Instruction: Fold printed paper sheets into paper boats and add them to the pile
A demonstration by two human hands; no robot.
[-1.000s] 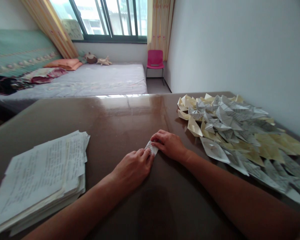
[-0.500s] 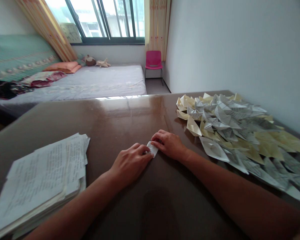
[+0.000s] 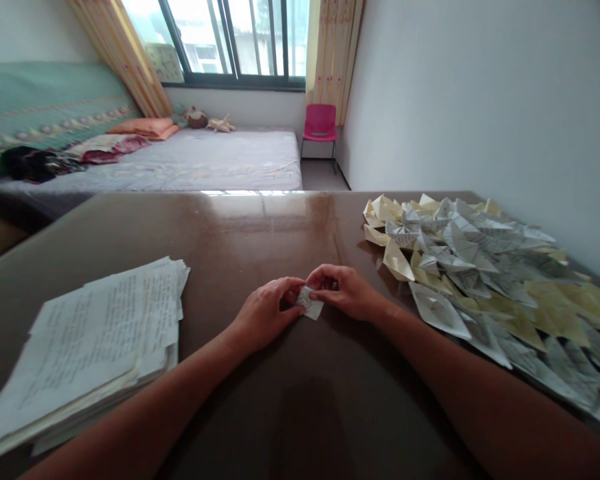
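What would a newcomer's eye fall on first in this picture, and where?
Probably the heap of folded paper boats, on the right of the brown table. Beyond it, a bright pink chair stands right of the bed. Near the centre, the left hand and right hand hold a small folded paper.

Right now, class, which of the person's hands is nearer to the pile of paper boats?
Right. The right hand is left of the paper boats; the left hand is farther left.
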